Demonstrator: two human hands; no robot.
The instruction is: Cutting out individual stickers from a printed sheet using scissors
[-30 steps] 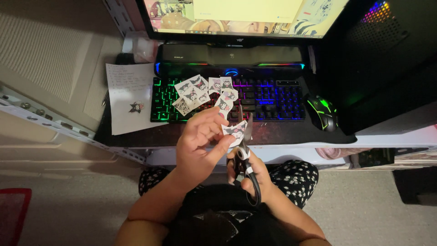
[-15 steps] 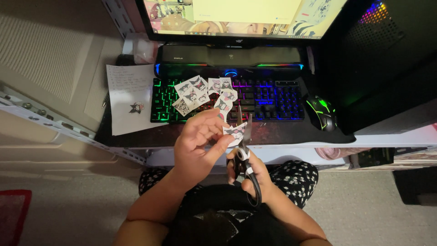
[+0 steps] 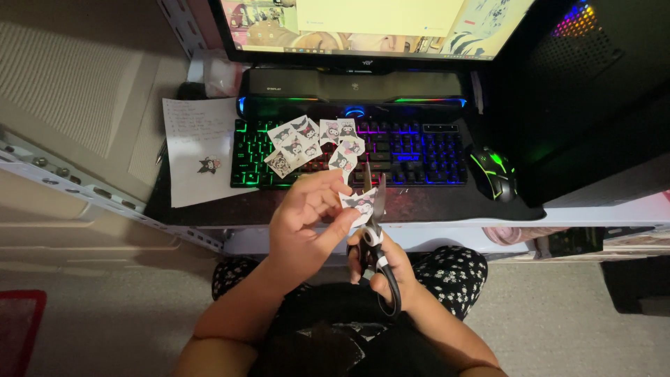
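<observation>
My left hand (image 3: 307, 223) pinches a small paper cut-out of a cartoon figure (image 3: 359, 203) in front of the desk edge. My right hand (image 3: 382, 264) grips black-handled scissors (image 3: 373, 230), blades pointing up and biting into the cut-out's right side. Several more cut-out figures (image 3: 310, 143) lie scattered on the lit keyboard (image 3: 412, 150) just beyond my hands.
A white sheet of paper (image 3: 199, 150) with a small drawing lies left of the keyboard. A glowing mouse (image 3: 492, 171) sits to the right, a soundbar (image 3: 352, 85) and monitor (image 3: 363, 28) behind. A dark computer case (image 3: 593, 84) stands at right. My lap is below the desk.
The hands, scissors and cut-out have stayed almost in place; the paper has turned slightly between my left fingers.
</observation>
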